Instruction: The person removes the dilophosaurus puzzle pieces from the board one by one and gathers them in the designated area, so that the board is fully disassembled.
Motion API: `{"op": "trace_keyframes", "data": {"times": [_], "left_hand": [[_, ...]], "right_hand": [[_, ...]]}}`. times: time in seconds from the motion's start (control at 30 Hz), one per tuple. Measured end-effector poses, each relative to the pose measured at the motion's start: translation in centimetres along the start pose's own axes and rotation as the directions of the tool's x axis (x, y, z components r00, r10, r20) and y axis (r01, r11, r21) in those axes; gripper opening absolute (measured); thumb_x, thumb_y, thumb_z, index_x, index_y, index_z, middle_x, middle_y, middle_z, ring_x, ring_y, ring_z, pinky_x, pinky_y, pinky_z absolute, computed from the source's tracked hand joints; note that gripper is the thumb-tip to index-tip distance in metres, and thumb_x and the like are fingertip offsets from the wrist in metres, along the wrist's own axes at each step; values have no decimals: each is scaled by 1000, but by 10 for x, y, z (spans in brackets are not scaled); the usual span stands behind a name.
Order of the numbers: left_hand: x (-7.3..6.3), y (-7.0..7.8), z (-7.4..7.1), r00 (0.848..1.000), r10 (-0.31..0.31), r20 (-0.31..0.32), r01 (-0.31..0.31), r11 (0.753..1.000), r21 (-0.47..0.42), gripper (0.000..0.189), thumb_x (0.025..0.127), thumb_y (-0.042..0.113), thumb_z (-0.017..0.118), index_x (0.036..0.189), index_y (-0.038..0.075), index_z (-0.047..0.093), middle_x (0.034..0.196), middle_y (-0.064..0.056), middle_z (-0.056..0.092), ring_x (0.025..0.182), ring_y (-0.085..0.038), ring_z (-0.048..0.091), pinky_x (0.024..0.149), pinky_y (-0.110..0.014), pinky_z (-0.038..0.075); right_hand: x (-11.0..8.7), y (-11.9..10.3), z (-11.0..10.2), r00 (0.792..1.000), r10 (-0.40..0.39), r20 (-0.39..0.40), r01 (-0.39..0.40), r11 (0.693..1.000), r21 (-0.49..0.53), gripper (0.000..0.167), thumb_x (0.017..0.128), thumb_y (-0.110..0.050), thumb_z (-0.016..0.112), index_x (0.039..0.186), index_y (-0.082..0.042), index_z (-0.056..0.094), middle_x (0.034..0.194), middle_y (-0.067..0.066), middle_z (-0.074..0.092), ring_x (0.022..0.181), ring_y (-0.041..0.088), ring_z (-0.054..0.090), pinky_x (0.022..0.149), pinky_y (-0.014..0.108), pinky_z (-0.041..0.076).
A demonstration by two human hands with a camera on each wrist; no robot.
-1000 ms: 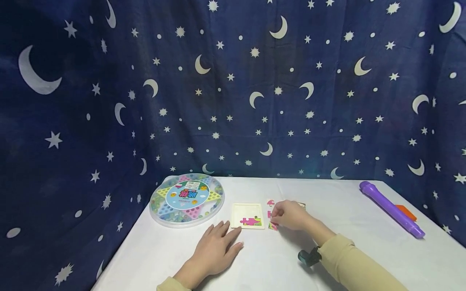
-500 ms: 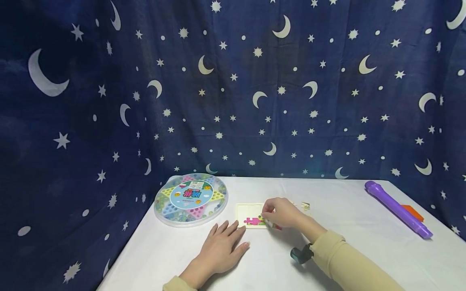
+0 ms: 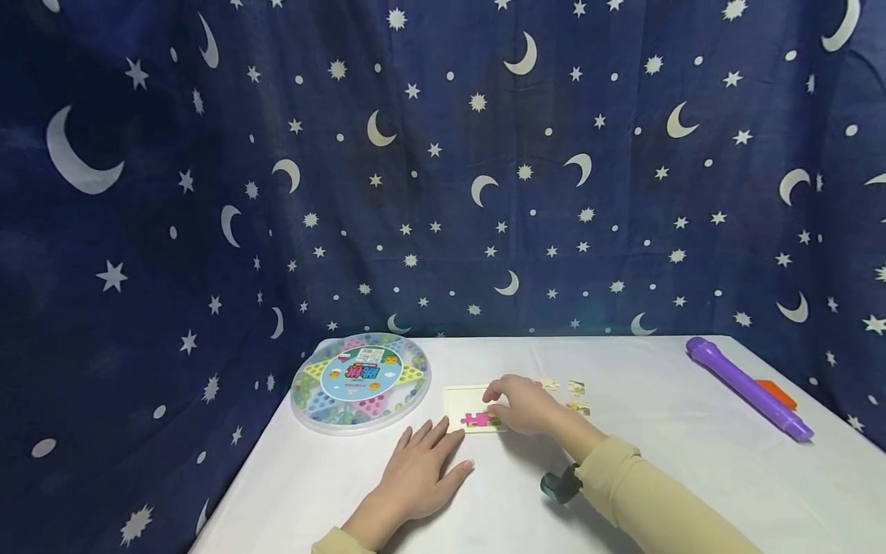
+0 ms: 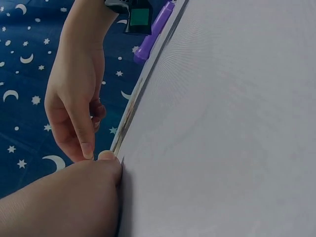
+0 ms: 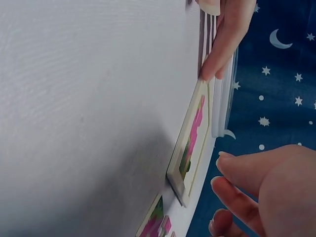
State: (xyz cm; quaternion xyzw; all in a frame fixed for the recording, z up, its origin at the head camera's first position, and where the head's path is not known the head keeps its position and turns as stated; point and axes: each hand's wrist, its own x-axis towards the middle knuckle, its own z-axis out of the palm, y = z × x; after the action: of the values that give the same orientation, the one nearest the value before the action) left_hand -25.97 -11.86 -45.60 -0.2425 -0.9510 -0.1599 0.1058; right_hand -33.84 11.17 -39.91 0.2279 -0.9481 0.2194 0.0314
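A cream puzzle tray (image 3: 455, 400) lies mid-table, with a pink and green puzzle piece (image 3: 474, 419) in its near part. My left hand (image 3: 418, 477) lies flat with its fingers spread, a fingertip at the tray's near left corner. Above the tray's right side hovers my right hand (image 3: 527, 408), thumb and index finger bent toward each other. In the right wrist view the thumb (image 5: 237, 165) and index fingertips show a gap; I cannot tell whether a thin piece is held. Loose puzzle pieces (image 3: 576, 388) lie right of the tray, partly hidden by the right hand.
At the back left lies a round Chinese checkers box (image 3: 361, 381) with a clear lid. A purple toy microphone (image 3: 747, 388) and an orange block (image 3: 777, 394) lie at the right. The white tabletop (image 3: 657, 431) ends at a dark blue star-patterned curtain (image 3: 443, 192).
My right hand has moved left from the loose pieces to over the tray, and its thumb and index finger have parted slightly. The left hand stays by the tray's corner.
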Motion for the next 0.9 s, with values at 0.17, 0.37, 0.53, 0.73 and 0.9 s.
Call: {"op": "trace_keyframes", "data": {"times": [0.17, 0.37, 0.53, 0.73, 0.9], "left_hand": [[0, -1, -1, 1000, -1, -6, 1, 1000, 2, 61, 102, 62, 43, 146, 22, 58, 154, -9, 49, 143, -39, 42, 115, -64, 25], [-2, 1, 1, 1000, 2, 25, -2, 1000, 6, 62, 102, 63, 42, 147, 23, 57, 154, -8, 50, 143, -38, 42, 115, -65, 26], [-3, 2, 4, 1000, 10, 16, -10, 1000, 9, 61, 102, 63, 43, 146, 23, 58, 153, -9, 51, 142, -38, 43, 114, -65, 27], [-4, 2, 5, 1000, 8, 13, -8, 1000, 6, 61, 103, 63, 42, 147, 23, 57, 153, -9, 50, 141, -39, 44, 114, -65, 28], [-3, 3, 3, 1000, -5, 22, 5, 1000, 5, 62, 102, 64, 42, 147, 23, 57, 154, -8, 49, 142, -38, 42, 115, -65, 27]], "right_hand": [[5, -6, 5, 998, -55, 9, 55, 998, 3, 9, 94, -11, 73, 102, -13, 74, 97, -3, 68, 103, 26, 66, 97, 49, 50], [4, -11, 15, 997, -61, 56, 60, 998, 22, 9, 93, -8, 73, 101, -12, 73, 93, -3, 65, 93, 20, 63, 91, 47, 52], [3, -14, 23, 993, -85, 79, 85, 996, 10, 15, 93, -3, 71, 106, -10, 71, 99, 4, 66, 97, 26, 64, 93, 49, 52], [5, -16, 27, 987, -116, 111, 116, 993, 0, 15, 90, 1, 72, 102, -8, 68, 90, 2, 62, 89, 22, 62, 89, 47, 53], [11, -15, 25, 987, -80, 138, 78, 997, 22, 15, 89, -3, 75, 98, -11, 66, 89, -1, 63, 86, 17, 59, 89, 44, 52]]}}
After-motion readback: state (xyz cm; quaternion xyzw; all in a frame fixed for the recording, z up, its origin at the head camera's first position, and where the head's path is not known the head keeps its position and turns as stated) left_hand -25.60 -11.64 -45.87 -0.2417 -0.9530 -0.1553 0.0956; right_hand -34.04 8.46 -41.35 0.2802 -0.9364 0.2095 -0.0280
